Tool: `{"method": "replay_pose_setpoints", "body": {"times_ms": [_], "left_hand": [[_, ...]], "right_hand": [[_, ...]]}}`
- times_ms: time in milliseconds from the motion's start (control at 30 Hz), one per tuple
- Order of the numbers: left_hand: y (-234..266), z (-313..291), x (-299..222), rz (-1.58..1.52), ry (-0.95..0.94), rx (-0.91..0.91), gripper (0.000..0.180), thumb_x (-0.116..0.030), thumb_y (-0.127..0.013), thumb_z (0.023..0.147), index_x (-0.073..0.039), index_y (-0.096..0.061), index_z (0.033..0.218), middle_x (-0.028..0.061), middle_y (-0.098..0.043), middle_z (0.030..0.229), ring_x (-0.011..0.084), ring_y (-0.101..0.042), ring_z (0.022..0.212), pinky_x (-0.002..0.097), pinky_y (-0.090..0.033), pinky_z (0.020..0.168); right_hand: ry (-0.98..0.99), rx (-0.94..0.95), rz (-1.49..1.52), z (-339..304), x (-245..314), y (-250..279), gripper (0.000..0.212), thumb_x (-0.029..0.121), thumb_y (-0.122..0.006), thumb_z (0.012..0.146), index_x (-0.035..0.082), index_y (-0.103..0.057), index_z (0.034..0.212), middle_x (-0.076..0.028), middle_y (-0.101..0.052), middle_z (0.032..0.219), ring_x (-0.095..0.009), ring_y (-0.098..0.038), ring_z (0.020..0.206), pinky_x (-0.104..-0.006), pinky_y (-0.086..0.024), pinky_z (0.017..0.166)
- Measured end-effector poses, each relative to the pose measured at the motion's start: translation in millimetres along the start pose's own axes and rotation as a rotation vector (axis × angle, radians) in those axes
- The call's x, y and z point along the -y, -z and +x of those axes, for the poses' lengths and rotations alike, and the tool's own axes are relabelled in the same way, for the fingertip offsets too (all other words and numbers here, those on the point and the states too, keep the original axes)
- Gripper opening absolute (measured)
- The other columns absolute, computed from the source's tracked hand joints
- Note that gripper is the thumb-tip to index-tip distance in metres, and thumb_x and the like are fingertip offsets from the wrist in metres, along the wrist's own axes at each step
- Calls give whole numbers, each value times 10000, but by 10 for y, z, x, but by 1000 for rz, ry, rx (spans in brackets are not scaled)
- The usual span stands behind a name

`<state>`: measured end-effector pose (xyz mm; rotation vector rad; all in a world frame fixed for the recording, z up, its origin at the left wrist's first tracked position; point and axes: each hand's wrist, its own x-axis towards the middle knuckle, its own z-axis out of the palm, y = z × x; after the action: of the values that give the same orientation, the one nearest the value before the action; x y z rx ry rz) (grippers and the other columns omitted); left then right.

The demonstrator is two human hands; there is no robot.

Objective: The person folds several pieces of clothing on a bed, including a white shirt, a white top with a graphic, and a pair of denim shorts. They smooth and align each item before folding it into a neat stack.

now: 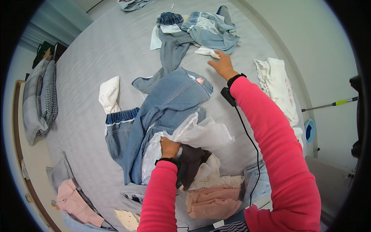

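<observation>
My left hand (169,148) is closed on a white lining cloth (152,149), its fingers partly buried in the folds. The cloth lies along the inside of a large blue denim garment (160,96) spread over the bed. Sheer white fabric (203,133) fans out to the right of that hand, and a dark brown cloth (189,162) touches it below. My right hand (224,66) hovers with fingers apart and nothing in it, just below a light blue denim garment (214,33) with a gathered waist. A small white piece (205,51) lies beside its fingertips.
Folded pink clothes (212,201) lie near me, and folded white clothes (276,85) along the right bed edge. Denim with a dark elastic waist (121,131) sits left. Pillows (38,100) stand at the far left. A black cable (251,143) hangs from my right wrist.
</observation>
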<state>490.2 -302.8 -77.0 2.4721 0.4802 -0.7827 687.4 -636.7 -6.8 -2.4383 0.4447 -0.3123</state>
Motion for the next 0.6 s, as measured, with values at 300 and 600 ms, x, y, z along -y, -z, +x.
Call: {"method": "replay_pose_setpoints", "body": {"times_ms": [300,600], "left_hand": [[-283,341,267,509,-187,239,801,-525,-630,711,-19,-437,1301,292,-344,1359,429,-280,1291,460,-220,1086],[-621,518,529,350,-146,4,811,-440,-718,659,-26,-418,1288,247,-434,1308,393,-391,1233,408,-309,1044]], "right_hand": [[9,-127,-342,670,-274,-359,845,250,-714,684,174,-277,1404,-157,-346,1380,-380,-381,1228,-473,-417,918],[274,222,2,741,111,-268,380,229,-612,763,2,-632,1066,-198,-651,990,-319,-622,933,-354,-473,847]]}}
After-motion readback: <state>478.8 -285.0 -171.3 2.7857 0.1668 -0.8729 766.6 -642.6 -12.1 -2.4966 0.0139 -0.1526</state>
